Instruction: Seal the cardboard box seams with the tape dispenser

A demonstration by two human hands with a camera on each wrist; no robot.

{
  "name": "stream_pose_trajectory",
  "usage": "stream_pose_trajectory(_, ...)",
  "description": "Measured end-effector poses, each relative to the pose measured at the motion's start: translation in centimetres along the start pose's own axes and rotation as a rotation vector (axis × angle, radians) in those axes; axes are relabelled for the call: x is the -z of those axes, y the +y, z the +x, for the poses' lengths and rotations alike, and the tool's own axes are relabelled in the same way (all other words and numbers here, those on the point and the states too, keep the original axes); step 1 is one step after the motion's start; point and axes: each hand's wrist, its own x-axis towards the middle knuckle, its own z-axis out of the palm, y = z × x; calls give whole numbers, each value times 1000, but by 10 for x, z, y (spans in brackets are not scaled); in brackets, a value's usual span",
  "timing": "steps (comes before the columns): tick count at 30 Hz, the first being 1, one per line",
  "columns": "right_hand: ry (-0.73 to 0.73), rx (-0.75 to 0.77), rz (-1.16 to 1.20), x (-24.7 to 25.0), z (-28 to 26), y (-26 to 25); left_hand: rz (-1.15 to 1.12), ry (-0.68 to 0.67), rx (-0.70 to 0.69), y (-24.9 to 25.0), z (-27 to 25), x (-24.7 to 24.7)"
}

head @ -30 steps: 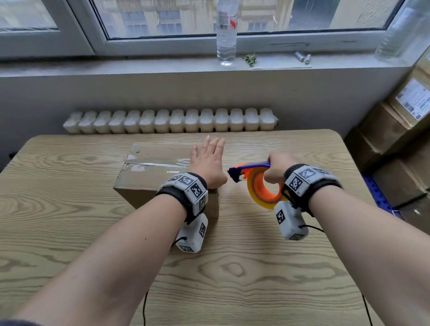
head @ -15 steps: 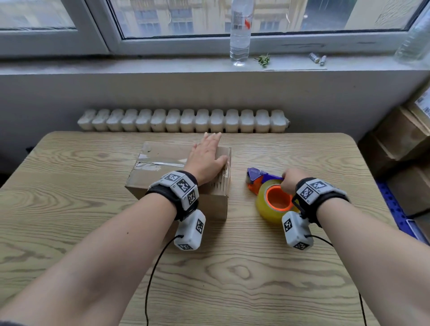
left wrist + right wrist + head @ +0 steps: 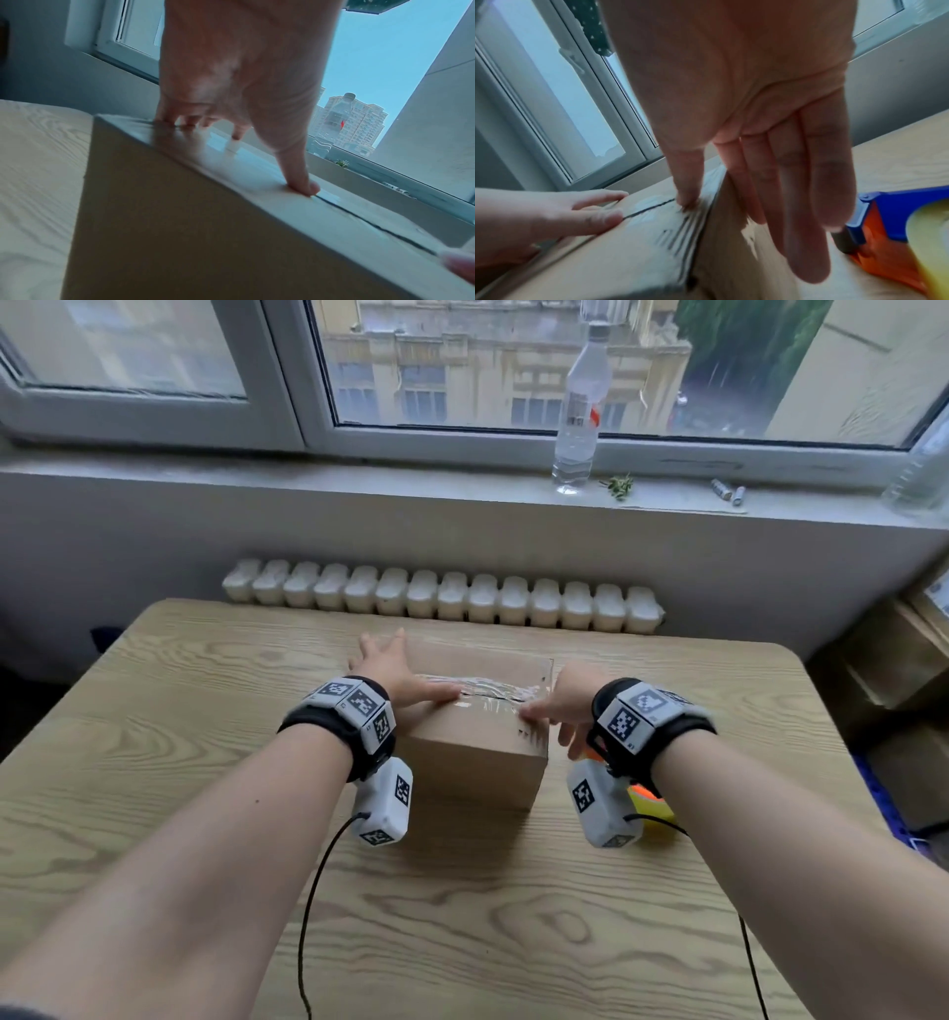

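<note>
A brown cardboard box (image 3: 477, 752) stands on the middle of the wooden table (image 3: 154, 762). Shiny clear tape (image 3: 485, 693) runs along its top seam. My left hand (image 3: 395, 675) lies flat on the box's top left part, and its thumb (image 3: 303, 186) presses the taped seam. My right hand (image 3: 560, 706) is at the box's right end, with its thumb (image 3: 687, 194) on the seam and its straight fingers (image 3: 808, 203) down the side. The blue and orange tape dispenser (image 3: 885, 233) with a yellowish roll lies on the table just right of the box. In the head view the dispenser (image 3: 648, 801) is mostly hidden behind my right wrist.
A white radiator (image 3: 441, 600) sits behind the table's far edge. On the windowsill above it stands a clear bottle (image 3: 577, 418). Stacked cardboard cartons (image 3: 893, 670) stand to the right of the table. Thin black cables (image 3: 308, 906) trail from both wrist cameras over the near table.
My right hand has put the dispenser down on the table, let go and moved to the box's right end. The left hand slid toward the box's left part, staying flat on top.
</note>
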Motion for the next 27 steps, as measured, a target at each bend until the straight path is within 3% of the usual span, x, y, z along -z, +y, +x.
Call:
stream_pose_trajectory(3,-4,-42,76,-8,8,-3,-28,21,-19,-13,1,9)
stream_pose_trajectory(11,310,-14,-73,-11,16,-29,53,24,2,-44,8,31)
stream_pose_trajectory(15,268,-37,-8,-15,16,-38,140,-5,-13,-62,15,42)
stream_pose_trajectory(19,178,-181,-78,-18,13,-46,193,-46,-90,-71,19,44)
stream_pose_trajectory(23,186,-231,123,-21,12,-54,165,-80,-209,-70,18,50)
stream_pose_trajectory(25,233,-192,313,-20,12,-63,152,-86,-238,-70,15,54)
stream_pose_trajectory(27,214,-137,480,-20,8,-76,90,-180,-233,-70,15,51)
